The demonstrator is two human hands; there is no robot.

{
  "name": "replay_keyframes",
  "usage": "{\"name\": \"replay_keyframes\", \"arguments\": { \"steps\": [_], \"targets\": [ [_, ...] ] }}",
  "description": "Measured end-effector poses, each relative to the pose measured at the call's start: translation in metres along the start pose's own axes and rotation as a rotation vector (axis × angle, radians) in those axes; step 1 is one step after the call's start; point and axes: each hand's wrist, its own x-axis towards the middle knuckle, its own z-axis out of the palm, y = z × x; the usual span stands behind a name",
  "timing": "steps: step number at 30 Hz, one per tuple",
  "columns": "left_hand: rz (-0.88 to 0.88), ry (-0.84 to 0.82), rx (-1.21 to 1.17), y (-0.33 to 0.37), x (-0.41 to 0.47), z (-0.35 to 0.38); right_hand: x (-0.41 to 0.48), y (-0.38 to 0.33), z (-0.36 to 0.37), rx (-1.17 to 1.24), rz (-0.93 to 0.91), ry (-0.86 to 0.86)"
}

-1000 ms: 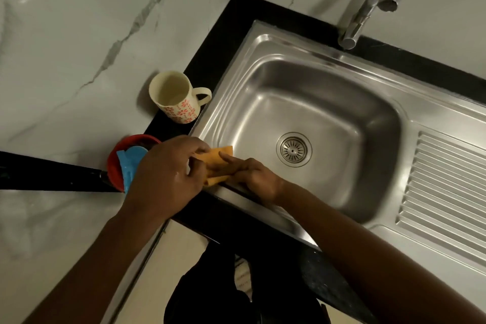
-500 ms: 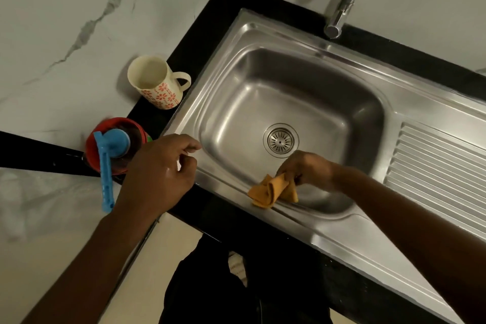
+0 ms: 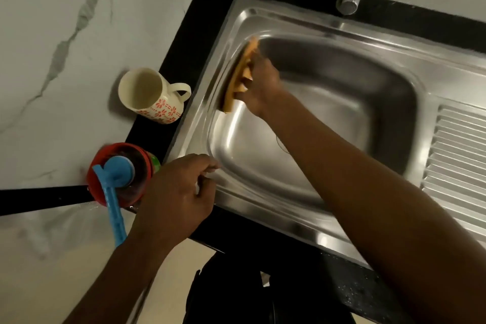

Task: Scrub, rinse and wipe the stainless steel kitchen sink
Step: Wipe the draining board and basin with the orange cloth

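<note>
Cloth (image 3: pixel 238 81) moved against left wall of sink (image 3: pixel 289 21).

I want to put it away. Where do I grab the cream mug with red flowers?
Take the cream mug with red flowers by its loop handle, coming from the sink side: the handle sticks out toward the steel sink, with nothing blocking it.

The light is dim, soft and slightly warm. Bright streaks of glare lie on the sink (image 3: pixel 231 139) along its left wall and lower rim. Motion blur smears the right hand (image 3: pixel 263 87) and the cloth (image 3: pixel 238 81). The mug (image 3: pixel 147 95) throws a soft shadow leftward. Straight edges bow near the frame's borders, and the bottom centre is nearly black.
</note>
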Motion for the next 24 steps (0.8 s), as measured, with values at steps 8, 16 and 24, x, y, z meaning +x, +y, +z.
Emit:
{"name": "replay_keyframes", "arguments": {
  "steps": [8, 16, 24],
  "targets": [
    [-0.032, -0.110, -0.006, -0.014, 0.018, -0.010, 0.104, 0.066, 0.018, 0.024, -0.014, -0.014],
    [0.000, -0.141, 0.006, -0.008, 0.020, -0.018, 0.053, 0.061, 0.026, 0.129, 0.110, -0.013],
    [-0.005, -0.116, -0.011, -0.005, 0.012, -0.018, 0.015, 0.090, 0.019, -0.216, 0.272, 0.075]
  ]
}}
